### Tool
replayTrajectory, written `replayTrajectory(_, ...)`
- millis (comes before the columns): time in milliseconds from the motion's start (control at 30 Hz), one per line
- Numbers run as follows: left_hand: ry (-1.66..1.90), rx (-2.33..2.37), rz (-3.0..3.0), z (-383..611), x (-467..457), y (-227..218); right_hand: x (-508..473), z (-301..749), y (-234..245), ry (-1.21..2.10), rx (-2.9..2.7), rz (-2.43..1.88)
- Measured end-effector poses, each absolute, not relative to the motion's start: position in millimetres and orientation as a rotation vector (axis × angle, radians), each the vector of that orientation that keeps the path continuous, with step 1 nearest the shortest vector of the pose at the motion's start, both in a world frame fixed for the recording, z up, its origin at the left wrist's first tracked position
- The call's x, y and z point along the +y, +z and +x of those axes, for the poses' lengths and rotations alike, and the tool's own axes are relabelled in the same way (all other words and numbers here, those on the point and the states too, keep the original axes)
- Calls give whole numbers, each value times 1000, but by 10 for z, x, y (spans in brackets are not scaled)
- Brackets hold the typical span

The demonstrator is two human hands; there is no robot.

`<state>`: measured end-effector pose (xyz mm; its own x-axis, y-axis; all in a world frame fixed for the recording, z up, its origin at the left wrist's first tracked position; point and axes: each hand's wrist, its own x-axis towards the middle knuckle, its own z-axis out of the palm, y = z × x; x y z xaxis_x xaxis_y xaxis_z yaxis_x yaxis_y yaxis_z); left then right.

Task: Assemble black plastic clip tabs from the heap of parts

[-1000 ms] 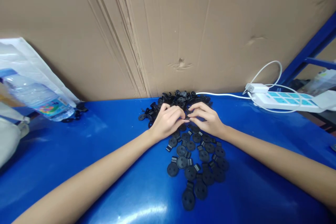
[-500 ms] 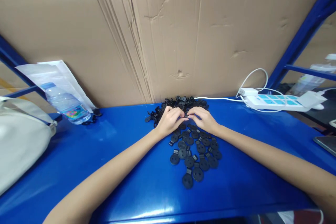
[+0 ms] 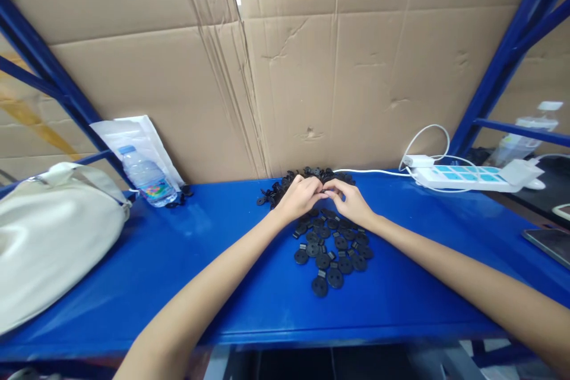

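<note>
My left hand (image 3: pixel 303 197) and my right hand (image 3: pixel 351 202) meet fingertip to fingertip at the back middle of the table. Both are closed in a pinch on a small black piece, mostly hidden by the fingers. Behind them lies a heap of loose black parts (image 3: pixel 269 195), partly covered by my left hand. Below the hands, several flat black button-like discs (image 3: pixel 335 277) with two holes and a short ribbed tab are spread out, some overlapping.
The blue table (image 3: pixel 249 303) backs onto a cardboard wall (image 3: pixel 356 95). At left are a cream bag (image 3: pixel 57 243), a water bottle (image 3: pixel 149 178) and a white packet (image 3: pixel 162 148). A power strip (image 3: pixel 463 177) with white cables and a phone (image 3: pixel 550 244) lie at right.
The camera view has tilted up and shifted left, showing more cardboard and the table's front edge. My hands stay together over the parts, with the fingers slightly rearranged.
</note>
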<state>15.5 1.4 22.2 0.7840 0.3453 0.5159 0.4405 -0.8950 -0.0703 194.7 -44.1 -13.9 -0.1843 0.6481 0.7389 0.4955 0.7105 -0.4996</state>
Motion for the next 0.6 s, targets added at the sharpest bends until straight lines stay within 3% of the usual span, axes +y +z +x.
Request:
replayTrajectory(167,-577,-583,-2646,-2,-46,201,-433,2010,-151,125,-1879,-971)
replayTrajectory(600,-660,-838,-2531,-263,-22,163,-433,2071,-314,27,-1986,-1325)
